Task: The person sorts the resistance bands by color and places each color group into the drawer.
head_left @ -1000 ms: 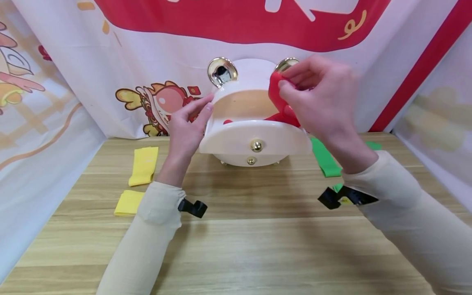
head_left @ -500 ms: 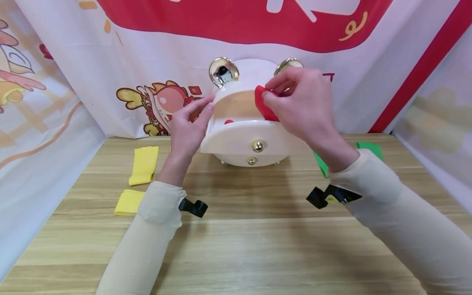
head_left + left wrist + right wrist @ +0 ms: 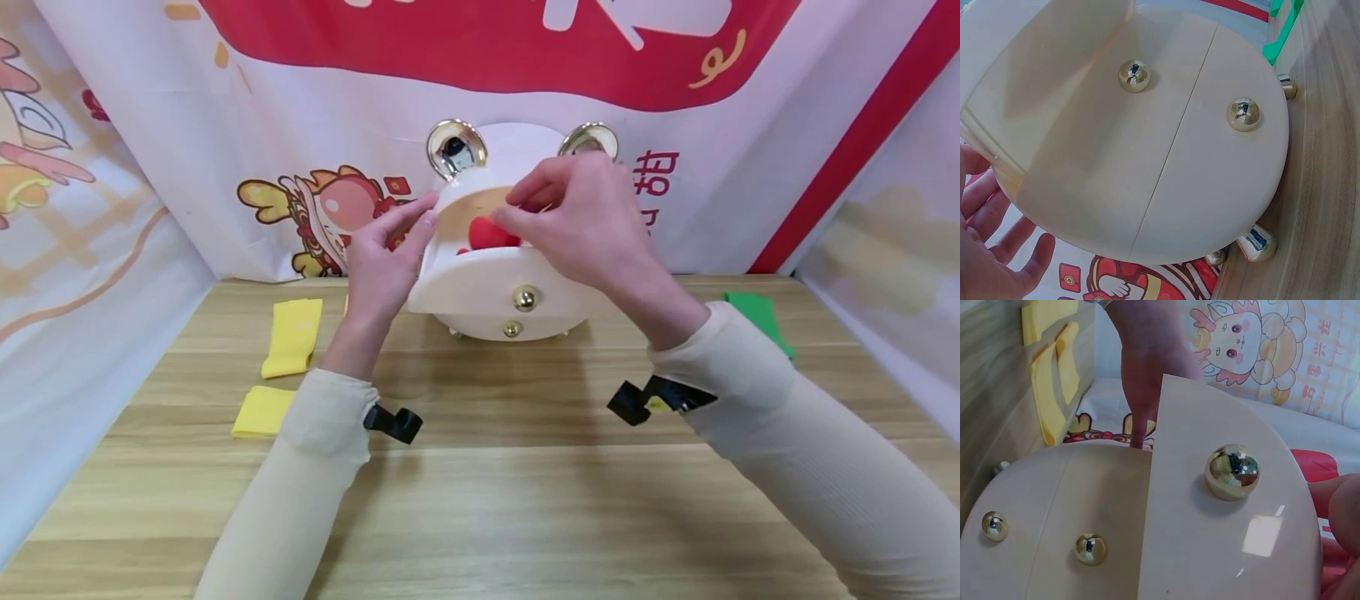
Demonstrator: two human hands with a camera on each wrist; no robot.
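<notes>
A white rounded cabinet point(image 3: 517, 142) with gold bell-like discs stands at the back of the table, its top drawer point(image 3: 472, 283) pulled out. My right hand point(image 3: 585, 221) pinches a red fabric band point(image 3: 489, 233) between thumb and fingers over the drawer opening. Another bit of red shows at the drawer's left inside. My left hand point(image 3: 382, 262) rests its fingertips at the cabinet's left edge. In the left wrist view its fingers point(image 3: 1038, 256) are loosely spread beside the rim. The right wrist view shows the drawer front point(image 3: 1254, 531) hiding most of the band.
Yellow bands point(image 3: 294, 337) lie on the wooden table point(image 3: 480, 517) at the left, and a green band point(image 3: 757, 321) at the right. Lower gold knobs point(image 3: 1243, 114) and short metal feet point(image 3: 1257, 244) stick out from the cabinet. A printed cloth point(image 3: 315, 108) hangs close behind.
My right hand has moved left and slightly down with the red band, from the drawer's right end to near its middle. My left hand has stayed at the cabinet's edge.
</notes>
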